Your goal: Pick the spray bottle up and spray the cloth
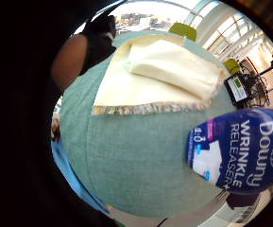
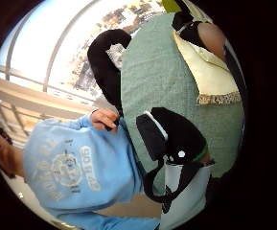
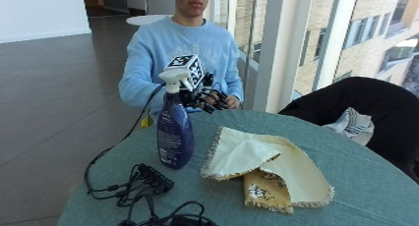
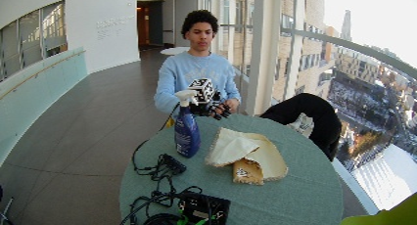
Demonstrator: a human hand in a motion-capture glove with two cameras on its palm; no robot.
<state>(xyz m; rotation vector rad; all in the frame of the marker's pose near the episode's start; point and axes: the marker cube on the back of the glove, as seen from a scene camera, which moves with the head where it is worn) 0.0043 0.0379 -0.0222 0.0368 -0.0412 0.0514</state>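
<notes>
The bottle (image 3: 175, 132) stands upright on the bench (image 3: 367, 186), just beside the folded cloth (image 3: 262, 169). The gloved hand (image 3: 213, 99) hovers behind the bottle's top, fingers loosely curled and holding nothing, probably ready to grab it.

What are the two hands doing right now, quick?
Right hand: open, fingers loosely curled, holding nothing; behind the bottle, not on it.
Left hand: bare, mostly hidden behind the right; cannot be told.
</notes>
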